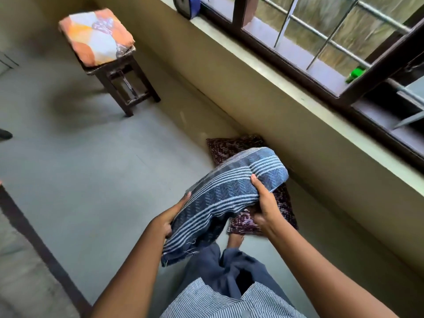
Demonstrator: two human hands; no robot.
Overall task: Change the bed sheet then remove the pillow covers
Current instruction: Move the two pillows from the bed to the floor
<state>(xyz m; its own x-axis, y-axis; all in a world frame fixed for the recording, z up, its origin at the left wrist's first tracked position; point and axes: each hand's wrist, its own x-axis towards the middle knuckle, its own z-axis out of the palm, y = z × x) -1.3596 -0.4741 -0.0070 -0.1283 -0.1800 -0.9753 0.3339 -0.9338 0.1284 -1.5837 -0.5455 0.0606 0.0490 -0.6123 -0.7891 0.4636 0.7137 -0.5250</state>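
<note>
A dark wooden stool [124, 88] is standing near the wall, while a green object [355, 74] is lying on the sill of the barred window [321, 35].

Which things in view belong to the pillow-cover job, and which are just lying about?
Job: blue striped pillow, gripped by the left hand and right hand; maroon cushion on the floor beneath it, possibly.
Lying about: wooden stool with a folded orange-and-white cloth on it; green object at the window.

pillow [231, 191] | blue, pale-striped cover | held tilted above floor | cover's open end loose
</note>
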